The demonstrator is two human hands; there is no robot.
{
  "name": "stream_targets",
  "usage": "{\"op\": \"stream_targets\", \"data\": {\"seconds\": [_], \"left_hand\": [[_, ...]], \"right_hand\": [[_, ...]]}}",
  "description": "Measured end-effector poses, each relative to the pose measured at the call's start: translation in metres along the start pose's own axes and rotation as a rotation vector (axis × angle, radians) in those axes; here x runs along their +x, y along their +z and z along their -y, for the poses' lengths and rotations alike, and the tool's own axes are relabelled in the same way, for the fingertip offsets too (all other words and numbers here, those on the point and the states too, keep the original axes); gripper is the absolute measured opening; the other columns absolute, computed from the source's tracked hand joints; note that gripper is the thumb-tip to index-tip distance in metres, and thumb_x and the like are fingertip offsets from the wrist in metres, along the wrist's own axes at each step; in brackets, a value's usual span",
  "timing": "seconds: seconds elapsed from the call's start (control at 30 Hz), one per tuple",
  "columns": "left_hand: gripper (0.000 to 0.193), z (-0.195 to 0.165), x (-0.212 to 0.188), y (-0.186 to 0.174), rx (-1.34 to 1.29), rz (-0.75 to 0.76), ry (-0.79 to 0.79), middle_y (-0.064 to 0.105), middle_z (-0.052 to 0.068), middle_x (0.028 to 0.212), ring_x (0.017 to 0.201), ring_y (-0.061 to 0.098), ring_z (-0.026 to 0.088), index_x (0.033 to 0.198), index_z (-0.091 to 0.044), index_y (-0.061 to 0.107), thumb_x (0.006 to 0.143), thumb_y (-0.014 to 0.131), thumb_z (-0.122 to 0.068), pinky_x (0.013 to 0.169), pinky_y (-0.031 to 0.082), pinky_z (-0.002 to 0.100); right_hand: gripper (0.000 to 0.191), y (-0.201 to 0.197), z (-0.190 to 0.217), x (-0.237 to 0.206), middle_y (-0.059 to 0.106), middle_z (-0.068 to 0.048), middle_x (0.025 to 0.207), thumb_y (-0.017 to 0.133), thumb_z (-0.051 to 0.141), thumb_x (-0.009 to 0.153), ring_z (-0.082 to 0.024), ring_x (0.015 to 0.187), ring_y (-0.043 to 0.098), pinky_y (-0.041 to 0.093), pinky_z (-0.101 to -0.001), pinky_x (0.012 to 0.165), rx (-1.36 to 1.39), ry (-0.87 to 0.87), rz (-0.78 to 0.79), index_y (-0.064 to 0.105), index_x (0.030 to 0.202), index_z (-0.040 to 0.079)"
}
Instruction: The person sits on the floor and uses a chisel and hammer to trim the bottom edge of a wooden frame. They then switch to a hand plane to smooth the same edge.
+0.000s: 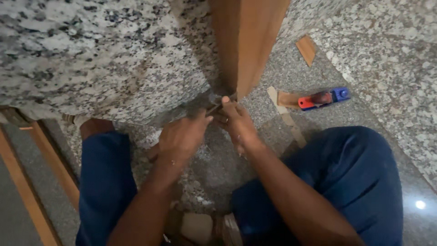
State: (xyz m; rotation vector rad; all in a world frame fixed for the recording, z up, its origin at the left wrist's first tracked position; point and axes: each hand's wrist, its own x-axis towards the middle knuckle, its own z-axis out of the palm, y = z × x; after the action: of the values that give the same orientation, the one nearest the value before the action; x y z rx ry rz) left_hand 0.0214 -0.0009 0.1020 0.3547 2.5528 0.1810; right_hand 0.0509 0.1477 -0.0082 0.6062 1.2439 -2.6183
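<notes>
Your left hand (182,136) and right hand (236,120) meet at the foot of the upright wooden panel (248,41), at twelve o'clock from your knees, both pinched on a small dark tool (217,105) pressed to its lower corner against the granite slab (91,59). The corner work looks under way, not finished; the panel stands unsecured. A red-and-blue hand plane (323,98) lies at two o'clock, untouched.

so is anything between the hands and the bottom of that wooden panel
Nothing visible does. Both the left hand and the right hand are already at the lower corner of the wooden panel, with a small dark tool between their fingers.
</notes>
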Motion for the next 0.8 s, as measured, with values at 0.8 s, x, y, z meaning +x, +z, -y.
{"op": "stream_targets", "data": {"seconds": [0.8], "left_hand": [[0.032,-0.004,-0.020,-0.047,0.210,-0.067,0.150,0.074,0.023,0.090,0.084,0.075,0.038,0.123,-0.007,0.058,0.103,0.045,-0.027,0.076,0.058,0.051]], "right_hand": [[0.044,0.024,0.030,-0.020,0.067,-0.016,0.118,0.050,0.038,0.106,-0.027,0.105,0.067,0.057,-0.0441,0.100,0.189,0.004,0.154,0.055,0.131,0.002]]}}
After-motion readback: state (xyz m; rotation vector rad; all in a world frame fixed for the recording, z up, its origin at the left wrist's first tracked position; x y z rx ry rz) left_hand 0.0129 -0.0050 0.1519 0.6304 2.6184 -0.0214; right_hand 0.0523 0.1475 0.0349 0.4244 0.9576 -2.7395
